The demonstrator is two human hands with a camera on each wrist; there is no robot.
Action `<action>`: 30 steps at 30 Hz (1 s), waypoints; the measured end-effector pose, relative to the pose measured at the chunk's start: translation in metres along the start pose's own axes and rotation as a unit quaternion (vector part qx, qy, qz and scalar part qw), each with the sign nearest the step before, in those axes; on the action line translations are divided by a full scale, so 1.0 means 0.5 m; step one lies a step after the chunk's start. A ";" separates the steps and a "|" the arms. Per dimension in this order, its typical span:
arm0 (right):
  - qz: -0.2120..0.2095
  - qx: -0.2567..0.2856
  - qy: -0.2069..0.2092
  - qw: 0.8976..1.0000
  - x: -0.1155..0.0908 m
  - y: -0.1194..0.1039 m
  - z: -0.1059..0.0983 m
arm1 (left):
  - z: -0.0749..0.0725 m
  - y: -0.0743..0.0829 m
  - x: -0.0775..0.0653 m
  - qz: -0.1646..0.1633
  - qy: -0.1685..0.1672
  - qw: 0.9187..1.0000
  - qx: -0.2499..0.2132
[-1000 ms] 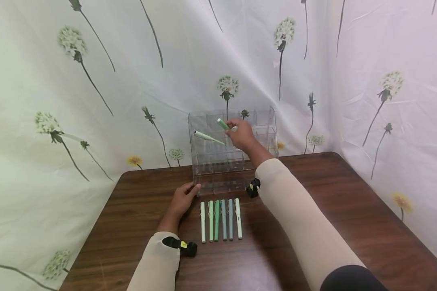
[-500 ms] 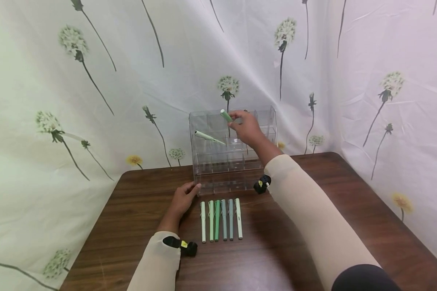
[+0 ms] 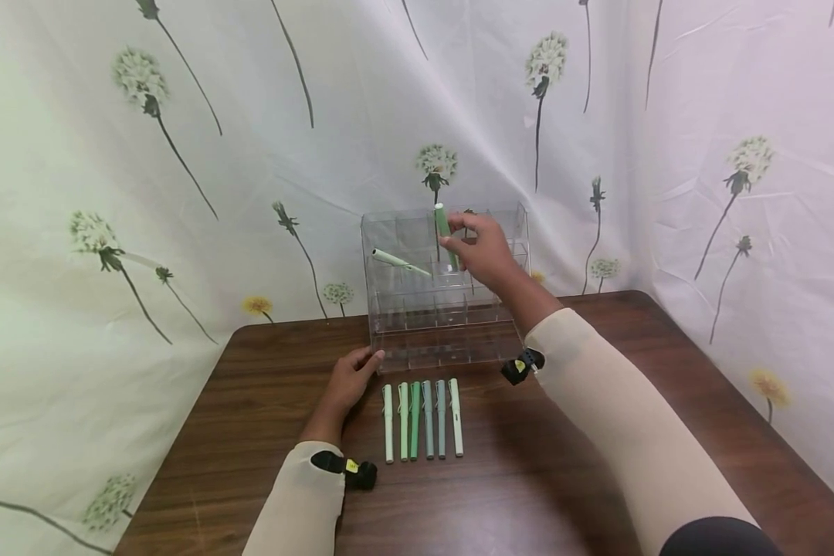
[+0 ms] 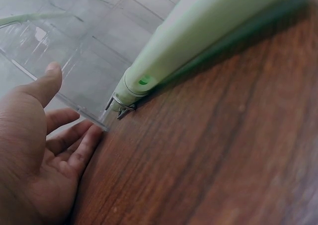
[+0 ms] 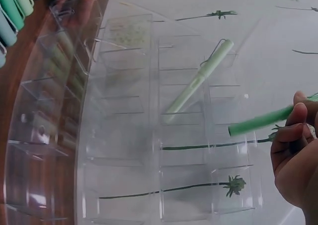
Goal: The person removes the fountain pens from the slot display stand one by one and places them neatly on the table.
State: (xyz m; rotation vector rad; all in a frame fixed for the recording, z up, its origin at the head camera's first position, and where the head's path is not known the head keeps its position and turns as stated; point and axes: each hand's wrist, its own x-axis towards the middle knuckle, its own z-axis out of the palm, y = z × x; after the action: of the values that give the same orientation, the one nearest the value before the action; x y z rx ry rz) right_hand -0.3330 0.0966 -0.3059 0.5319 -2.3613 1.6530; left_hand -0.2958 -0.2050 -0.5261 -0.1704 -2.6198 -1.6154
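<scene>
My right hand pinches a green pen nearly upright over the upper tiers of a clear plastic organizer. In the right wrist view, the free end of this pen points at the compartments. A pale green pen leans slantwise in an upper tier, left of that hand. My left hand touches the organizer's lower left front corner with relaxed fingers. In the left wrist view the thumb lies across the clear edge, and the fingertips are by the bottom corner.
Several capped pens in white, green and grey-blue, among them a dark green pen, lie side by side before the organizer on the brown wooden table. A white curtain printed with flowers hangs behind.
My right hand has moved rightward along the upper tiers, and the green pen has turned from slanted to nearly upright. The left hand and the row of pens stay put.
</scene>
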 end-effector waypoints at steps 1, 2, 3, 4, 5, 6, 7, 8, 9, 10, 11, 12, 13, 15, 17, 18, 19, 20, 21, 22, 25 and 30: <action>0.003 0.004 -0.002 1.000 -0.006 0.002 -0.002 | 0.000 0.001 0.000 0.001 0.001 1.000 -0.002; 0.005 0.009 -0.005 1.000 -0.012 0.004 -0.004 | 0.001 0.001 0.000 0.003 0.001 1.000 -0.002; 0.007 0.015 -0.006 1.000 -0.018 0.007 -0.006 | 0.001 0.002 0.001 0.004 0.002 1.000 -0.004; 0.007 0.018 -0.009 1.000 -0.024 0.011 -0.008 | 0.001 0.002 0.001 0.005 0.002 1.000 -0.004; 0.008 0.016 -0.012 1.000 -0.030 0.016 -0.010 | 0.002 0.003 0.001 0.005 0.003 1.000 -0.005; 0.009 0.015 -0.015 1.000 -0.036 0.022 -0.011 | 0.002 0.003 0.001 0.005 0.003 1.000 -0.006; 0.011 0.013 -0.020 1.000 -0.042 0.028 -0.013 | 0.002 0.003 0.001 0.004 0.003 1.000 -0.006; 0.013 0.011 -0.024 1.000 -0.048 0.035 -0.014 | 0.002 0.002 0.001 0.003 0.003 1.000 -0.006; 0.015 0.010 -0.027 0.999 -0.054 0.041 -0.016 | 0.002 0.002 0.001 0.002 0.003 1.000 -0.005; 0.016 0.011 -0.030 0.999 -0.060 0.048 -0.017 | 0.002 0.002 0.000 0.001 0.002 1.000 -0.004; 0.015 0.012 -0.031 0.999 -0.066 0.054 -0.018 | 0.002 0.001 0.000 0.000 0.002 1.000 -0.003; 0.015 0.019 -0.032 0.999 -0.071 0.060 -0.019 | 0.002 0.001 0.000 0.000 0.002 1.000 -0.001; 0.014 0.024 -0.032 0.999 -0.077 0.065 -0.020 | 0.002 0.000 0.001 0.000 0.002 1.000 0.000; 0.006 0.036 -0.034 0.999 -0.086 0.077 -0.022 | 0.001 0.000 0.001 0.000 0.003 1.000 0.000; 0.005 0.053 -0.042 0.998 -0.095 0.086 -0.022 | 0.001 -0.001 0.001 0.000 0.003 1.000 0.003; 0.008 0.065 -0.047 0.997 -0.100 0.091 -0.022 | 0.001 -0.001 0.001 0.002 0.003 1.000 0.004; 0.008 0.071 -0.053 0.996 -0.105 0.095 -0.022 | 0.001 -0.001 0.001 0.001 0.003 1.000 0.003; 0.006 0.078 -0.060 0.995 -0.109 0.098 -0.022 | 0.001 -0.001 0.001 0.001 0.003 1.000 0.002; 0.008 0.085 -0.068 0.994 -0.114 0.100 -0.023 | 0.001 -0.001 0.002 0.000 0.002 1.000 0.002; 0.006 0.087 -0.074 0.993 -0.118 0.102 -0.023 | 0.001 0.000 0.002 0.000 0.001 1.000 0.003; 0.007 0.083 -0.090 0.992 -0.133 0.107 -0.026 | 0.000 0.000 0.002 -0.004 0.000 1.000 0.001; 0.040 0.083 -0.108 0.990 -0.155 0.126 -0.026 | 0.001 0.002 0.000 -0.007 -0.005 1.000 0.007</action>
State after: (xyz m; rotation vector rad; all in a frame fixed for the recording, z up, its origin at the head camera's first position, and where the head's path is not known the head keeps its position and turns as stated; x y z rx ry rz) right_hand -0.2881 0.1415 -0.3842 0.6883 -2.4335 1.9300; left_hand -0.2957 -0.2042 -0.5254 -0.1595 -2.6455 -1.6053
